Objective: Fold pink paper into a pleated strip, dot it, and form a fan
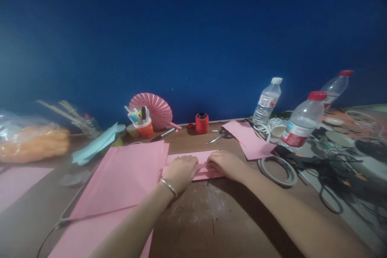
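Note:
A pink sheet of paper point(208, 155) lies on the table in front of me, with a narrow fold along its near part. My left hand point(181, 171), with a silver bangle at the wrist, is closed on the fold from the left. My right hand point(226, 164) grips the same fold on the right, its fingers curled over the edge. The two hands are close together, their fingertips almost meeting. A stack of pink paper point(121, 177) sits to the left, partly behind my left forearm.
A pink paper fan point(152, 109), a cup of pens point(145, 128) and a red thread spool point(202, 123) stand at the back. Scissors point(219, 136) lie nearby. Bottles point(302, 125), a roll of tape-like tubing point(278, 171) and tangled cables point(329, 181) crowd the right.

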A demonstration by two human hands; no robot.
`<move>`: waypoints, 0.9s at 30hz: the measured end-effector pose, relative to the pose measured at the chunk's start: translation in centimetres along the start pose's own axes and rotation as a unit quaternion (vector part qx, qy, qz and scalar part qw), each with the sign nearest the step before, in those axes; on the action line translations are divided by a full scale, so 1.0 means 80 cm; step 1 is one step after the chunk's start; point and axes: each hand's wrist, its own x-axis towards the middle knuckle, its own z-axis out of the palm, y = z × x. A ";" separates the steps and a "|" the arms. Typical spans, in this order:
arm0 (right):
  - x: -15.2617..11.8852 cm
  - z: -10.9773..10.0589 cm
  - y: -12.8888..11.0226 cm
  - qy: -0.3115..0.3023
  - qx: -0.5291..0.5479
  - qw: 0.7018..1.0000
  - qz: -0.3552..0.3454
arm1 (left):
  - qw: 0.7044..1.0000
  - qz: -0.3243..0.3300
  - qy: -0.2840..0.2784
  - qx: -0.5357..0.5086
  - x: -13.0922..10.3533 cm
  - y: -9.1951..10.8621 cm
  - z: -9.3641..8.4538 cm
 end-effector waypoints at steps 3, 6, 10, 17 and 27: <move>-0.001 -0.002 -0.006 0.011 0.008 1.000 -0.025 | 0.999 0.037 0.005 -0.014 0.001 0.003 0.001; -0.005 -0.006 -0.003 0.035 0.049 0.997 -0.040 | 0.999 0.046 -0.001 0.009 0.002 0.001 0.004; -0.013 -0.009 0.010 0.039 0.126 0.991 -0.023 | 0.999 0.042 0.006 0.015 0.001 -0.002 0.003; -0.017 -0.010 0.016 0.064 0.174 0.983 -0.005 | 1.000 0.019 0.007 0.002 -0.001 0.001 0.000; -0.016 -0.007 0.011 0.076 0.302 0.944 0.106 | 0.997 0.038 0.068 -0.020 -0.005 0.003 0.008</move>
